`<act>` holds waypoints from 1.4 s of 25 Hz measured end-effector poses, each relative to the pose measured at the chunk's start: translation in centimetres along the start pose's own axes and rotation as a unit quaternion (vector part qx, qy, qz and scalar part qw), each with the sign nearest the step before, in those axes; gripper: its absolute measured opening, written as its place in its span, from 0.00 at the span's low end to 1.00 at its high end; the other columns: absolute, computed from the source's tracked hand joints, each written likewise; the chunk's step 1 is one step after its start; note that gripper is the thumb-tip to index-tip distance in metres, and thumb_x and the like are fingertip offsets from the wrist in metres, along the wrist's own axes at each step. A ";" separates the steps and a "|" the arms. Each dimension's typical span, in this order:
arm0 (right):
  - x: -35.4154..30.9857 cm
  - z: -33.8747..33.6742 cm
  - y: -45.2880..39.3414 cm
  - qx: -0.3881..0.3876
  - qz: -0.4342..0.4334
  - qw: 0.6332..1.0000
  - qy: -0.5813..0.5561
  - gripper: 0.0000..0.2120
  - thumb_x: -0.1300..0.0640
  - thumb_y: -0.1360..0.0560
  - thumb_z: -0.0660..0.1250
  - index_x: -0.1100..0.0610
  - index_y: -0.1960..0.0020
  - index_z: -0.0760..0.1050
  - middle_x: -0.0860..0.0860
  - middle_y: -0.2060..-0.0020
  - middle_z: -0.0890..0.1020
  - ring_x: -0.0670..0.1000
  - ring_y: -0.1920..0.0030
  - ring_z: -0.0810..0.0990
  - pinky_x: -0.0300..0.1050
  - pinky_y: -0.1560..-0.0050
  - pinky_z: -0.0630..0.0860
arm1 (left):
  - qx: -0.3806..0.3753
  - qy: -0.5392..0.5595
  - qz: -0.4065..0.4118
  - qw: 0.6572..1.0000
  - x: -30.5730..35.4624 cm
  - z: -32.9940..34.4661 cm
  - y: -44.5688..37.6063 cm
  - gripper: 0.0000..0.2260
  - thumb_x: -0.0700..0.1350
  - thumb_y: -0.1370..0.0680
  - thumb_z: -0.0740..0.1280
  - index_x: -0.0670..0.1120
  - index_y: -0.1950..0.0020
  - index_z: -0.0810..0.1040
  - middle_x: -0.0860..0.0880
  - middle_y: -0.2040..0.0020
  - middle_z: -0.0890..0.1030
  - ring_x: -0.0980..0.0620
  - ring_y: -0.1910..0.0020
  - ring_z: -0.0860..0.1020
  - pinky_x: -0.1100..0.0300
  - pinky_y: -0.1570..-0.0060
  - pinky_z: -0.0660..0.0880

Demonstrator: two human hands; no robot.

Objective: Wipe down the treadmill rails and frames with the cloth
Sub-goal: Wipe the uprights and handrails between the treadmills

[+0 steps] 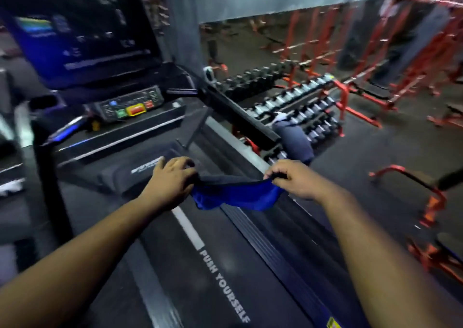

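both hands hold the blue cloth [235, 195] stretched between them, above the treadmill belt [175, 265]. the left hand [170, 179] grips one end with curled fingers, and the right hand [290, 177] pinches the other end between thumb and fingers. the cloth hangs in the air and touches no part of the machine. the right side rail [240, 119] lies just beyond the right hand, and the console [130, 104] is further ahead of the left hand. i judge that the person is preparing the cloth, not wiping. the pictures cannot show which rails are already clean, so much work probably remains.
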State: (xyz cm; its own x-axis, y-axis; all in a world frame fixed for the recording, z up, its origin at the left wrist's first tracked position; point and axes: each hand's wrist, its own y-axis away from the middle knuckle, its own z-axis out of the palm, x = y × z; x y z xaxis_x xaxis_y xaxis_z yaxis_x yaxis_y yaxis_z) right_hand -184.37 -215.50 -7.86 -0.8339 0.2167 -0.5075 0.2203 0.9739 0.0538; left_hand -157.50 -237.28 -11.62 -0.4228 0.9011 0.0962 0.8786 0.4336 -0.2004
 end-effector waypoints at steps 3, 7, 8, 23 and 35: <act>-4.4 -1.6 -5.4 0.039 -0.105 0.983 0.149 0.14 0.60 0.31 0.67 0.43 0.54 0.82 0.42 0.52 0.77 0.52 0.46 0.76 0.50 0.49 0.73 | 0.007 0.066 0.024 0.998 -2.6 -5.5 2.9 0.14 0.46 0.27 0.66 0.55 0.42 0.79 0.53 0.47 0.83 0.49 0.46 0.81 0.51 0.42 0.74; -13.2 -1.1 -10.8 0.173 -0.244 0.944 0.141 0.14 0.61 0.34 0.69 0.42 0.60 0.84 0.47 0.48 0.77 0.54 0.46 0.73 0.48 0.49 0.70 | 0.083 0.250 -0.068 0.962 -4.4 -9.7 5.6 0.18 0.37 0.28 0.64 0.47 0.40 0.80 0.54 0.44 0.82 0.60 0.42 0.78 0.61 0.41 0.74; -15.1 -0.4 -11.9 0.154 -0.277 0.946 0.074 0.16 0.64 0.34 0.67 0.44 0.59 0.85 0.49 0.49 0.76 0.52 0.47 0.74 0.46 0.47 0.71 | 0.106 0.278 -0.079 0.951 -4.7 -10.1 5.9 0.14 0.39 0.27 0.65 0.48 0.43 0.81 0.55 0.47 0.81 0.61 0.44 0.78 0.63 0.42 0.74; -26.5 9.1 -22.2 -0.044 -0.352 0.921 -0.160 0.14 0.47 0.22 0.66 0.41 0.37 0.73 0.45 0.41 0.74 0.46 0.43 0.78 0.47 0.45 0.79 | 0.255 0.619 -0.300 0.680 -15.0 -9.7 8.3 0.03 0.39 0.16 0.60 0.45 0.45 0.73 0.49 0.52 0.80 0.57 0.52 0.77 0.63 0.48 0.74; -27.5 6.9 -33.1 -0.144 -0.442 0.858 -0.218 0.10 0.46 0.25 0.70 0.49 0.49 0.74 0.41 0.57 0.78 0.45 0.56 0.78 0.50 0.54 0.78 | 0.358 0.434 -0.432 0.705 -15.3 -12.3 11.2 0.14 0.33 0.22 0.67 0.42 0.38 0.74 0.52 0.48 0.82 0.62 0.52 0.79 0.68 0.51 0.74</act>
State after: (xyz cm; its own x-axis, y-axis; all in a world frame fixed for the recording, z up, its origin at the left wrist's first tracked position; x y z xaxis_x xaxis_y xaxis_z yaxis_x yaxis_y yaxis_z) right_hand -165.23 -254.19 -1.59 -0.3292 -0.5994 -0.7296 -0.5873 0.7350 -0.3389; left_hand -138.43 -246.23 -3.40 -0.1630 0.0957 0.9820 -0.0931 0.9894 -0.1119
